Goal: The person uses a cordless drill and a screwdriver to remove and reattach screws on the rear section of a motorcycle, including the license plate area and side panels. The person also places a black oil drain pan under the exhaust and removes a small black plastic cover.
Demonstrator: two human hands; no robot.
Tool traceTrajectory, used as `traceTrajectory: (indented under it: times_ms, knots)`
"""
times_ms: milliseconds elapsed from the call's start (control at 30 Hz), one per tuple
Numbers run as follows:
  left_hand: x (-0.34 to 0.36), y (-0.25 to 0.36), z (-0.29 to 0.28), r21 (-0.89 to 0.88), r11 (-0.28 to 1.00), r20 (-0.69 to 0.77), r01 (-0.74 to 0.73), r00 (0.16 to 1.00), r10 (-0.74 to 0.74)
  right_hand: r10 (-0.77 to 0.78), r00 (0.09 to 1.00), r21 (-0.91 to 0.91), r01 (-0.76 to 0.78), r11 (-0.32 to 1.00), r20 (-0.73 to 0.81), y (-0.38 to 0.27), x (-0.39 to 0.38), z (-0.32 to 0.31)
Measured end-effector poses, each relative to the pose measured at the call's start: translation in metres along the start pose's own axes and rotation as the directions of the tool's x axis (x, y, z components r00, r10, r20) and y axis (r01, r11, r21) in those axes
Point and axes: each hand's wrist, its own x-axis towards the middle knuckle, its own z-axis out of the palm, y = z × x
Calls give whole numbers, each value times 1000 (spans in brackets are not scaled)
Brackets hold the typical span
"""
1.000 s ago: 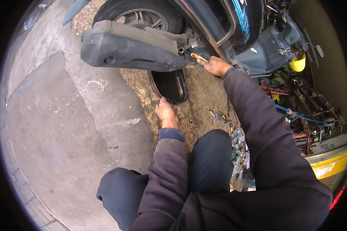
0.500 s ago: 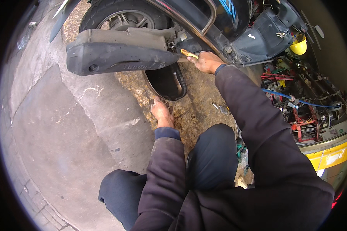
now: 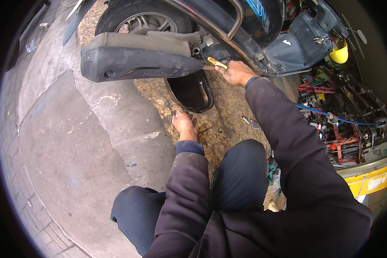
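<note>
My right hand is closed round a tool with a yellow handle, whose working end I cannot make out. It is beside the front end of the scooter's black-covered muffler. Below the muffler a dark oil drain pan, grimy inside, rests on the stained ground. At the pan's near rim my left hand has its fingers curled against the edge. The scooter stands across the top, its wheel behind the muffler.
Tools and parts in red racks crowd the right side, crossed by a blue hose. A yellow helmet-like bowl hangs by the scooter's front. Small items lie on the ground near my right knee. Grey concrete spreads to the left.
The whole view has shifted slightly, so the scene sits a little further right. Both hands keep their places at the tool and the pan's rim.
</note>
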Motion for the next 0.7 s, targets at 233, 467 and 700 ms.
traceTrajectory:
  times_ms: [233,467,700]
  knots:
    - [-1,1,0,-8,1000,-14,-6,1000,6,18,1000,-20,-18,1000,2,-1,5,4]
    - [1,3,-1,-6,1000,-34,-12,999,11,20,999,-58,-18,998,30,1,9,7]
    - [3,2,-2,1,1000,-53,0,999,0,17,1000,-22,-16,1000,3,6,9,9]
